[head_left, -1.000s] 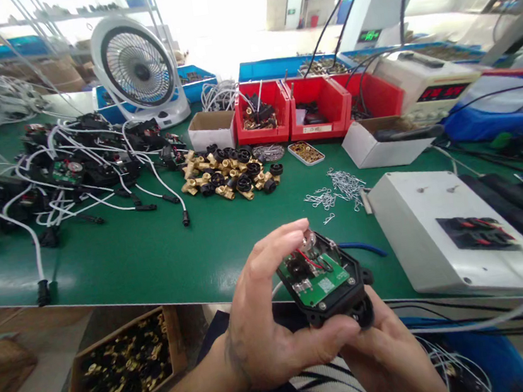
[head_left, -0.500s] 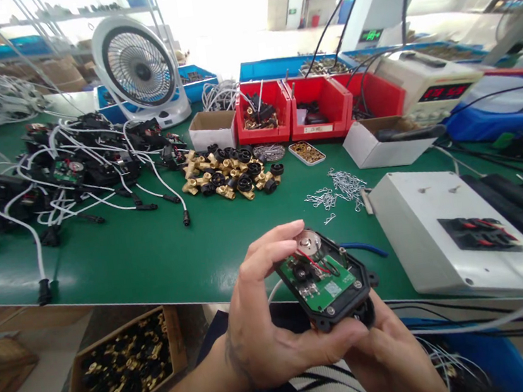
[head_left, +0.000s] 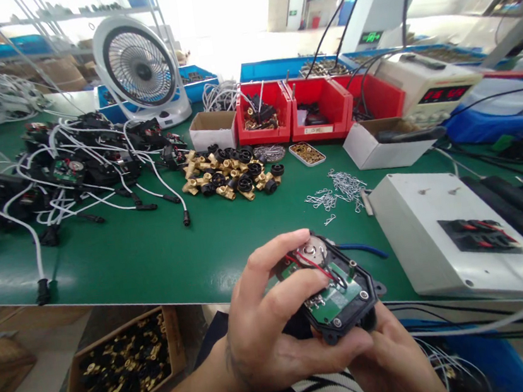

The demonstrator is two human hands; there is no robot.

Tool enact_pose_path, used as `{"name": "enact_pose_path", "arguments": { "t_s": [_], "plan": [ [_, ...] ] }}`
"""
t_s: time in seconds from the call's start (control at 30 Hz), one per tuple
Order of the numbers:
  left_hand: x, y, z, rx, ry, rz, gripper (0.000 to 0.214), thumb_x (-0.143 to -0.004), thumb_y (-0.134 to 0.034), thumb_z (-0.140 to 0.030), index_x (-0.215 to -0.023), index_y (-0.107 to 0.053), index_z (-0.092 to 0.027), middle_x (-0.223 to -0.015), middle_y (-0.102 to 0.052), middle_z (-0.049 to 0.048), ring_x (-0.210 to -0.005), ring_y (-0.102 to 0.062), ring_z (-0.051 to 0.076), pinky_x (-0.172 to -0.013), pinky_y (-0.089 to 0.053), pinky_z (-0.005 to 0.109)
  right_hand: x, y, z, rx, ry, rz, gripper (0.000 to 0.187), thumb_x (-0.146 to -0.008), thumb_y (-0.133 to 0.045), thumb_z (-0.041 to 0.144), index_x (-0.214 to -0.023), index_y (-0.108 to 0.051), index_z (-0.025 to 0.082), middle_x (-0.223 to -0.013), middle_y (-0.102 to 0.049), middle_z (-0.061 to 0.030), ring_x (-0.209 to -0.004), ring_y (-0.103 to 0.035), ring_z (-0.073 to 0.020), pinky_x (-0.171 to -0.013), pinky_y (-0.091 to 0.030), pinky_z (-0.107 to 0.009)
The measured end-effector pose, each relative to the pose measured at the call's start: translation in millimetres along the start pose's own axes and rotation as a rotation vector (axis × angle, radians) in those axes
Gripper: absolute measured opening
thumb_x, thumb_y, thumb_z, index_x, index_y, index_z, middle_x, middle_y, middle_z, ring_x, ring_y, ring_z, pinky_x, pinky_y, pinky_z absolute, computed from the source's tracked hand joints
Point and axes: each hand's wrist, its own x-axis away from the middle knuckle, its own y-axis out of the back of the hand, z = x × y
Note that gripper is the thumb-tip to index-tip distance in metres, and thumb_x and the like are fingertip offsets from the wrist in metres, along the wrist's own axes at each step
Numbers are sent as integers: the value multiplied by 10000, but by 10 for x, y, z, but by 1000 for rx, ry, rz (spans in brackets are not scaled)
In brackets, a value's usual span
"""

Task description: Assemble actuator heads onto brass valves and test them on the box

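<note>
A black housing (head_left: 372,302) with its circuit side facing up is between both hands, over the bench's near edge. Inside it sit a green circuit board (head_left: 344,301), a round silver motor (head_left: 315,252) and red and black wires. My left hand (head_left: 262,323) grips it from the left: the thumb lies along the near edge, one finger reaches the motor, and another rests on the board by the wires. My right hand (head_left: 390,352) is closed around the underside at the right; its fingertips are hidden beneath the housing. A blue tube-like piece (head_left: 363,247) lies just beyond.
Loose wire clips (head_left: 346,187), brass fittings (head_left: 225,174) and a pile of cabled units (head_left: 89,153) lie on the green bench (head_left: 155,260). A grey box (head_left: 438,238) stands at right. Behind are red bins (head_left: 318,113) and a fan (head_left: 141,71). A carton (head_left: 121,372) sits below.
The housing has shifted slightly right and down. One finger of my left hand has come down from near the motor onto the circuit board by the wires.
</note>
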Motion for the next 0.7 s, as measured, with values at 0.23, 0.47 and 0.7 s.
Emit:
{"name": "enact_pose_path", "arguments": {
  "t_s": [0.23,0.47,0.7],
  "plan": [
    [9,-29,-2,72,64,-59,726,-679,-851,-348,-1264,-468,-152,-1306,-552,136,-1226,-557,224,-1040,-509,324,16,-18,-10,-57,14,-28,351,-595,-928,395,-878,-758,275,-806,-695,-6,-679,-594,-168,-839,-523,-326],
    [25,17,-12,40,83,12,679,-718,-829,-362,-1284,-520,-149,-1389,-513,135,-1273,-524,234,-1091,-457,320,-13,71,-51,-31,18,-3,364,-647,-903,360,-962,-739,278,-834,-677,-8,-681,-573,-158,-695,-509,-270],
    [3,31,41,525,708,-192,389,-980,-499,-423,-1327,-531,-252,-1377,-582,69,-1246,-574,215,-1019,-517,336,9,57,-111,68,-77,60,464,-795,-808,321,-1223,-642,261,-923,-684,-33,-666,-546,-120,-619,-464,-231]
  ]
}}
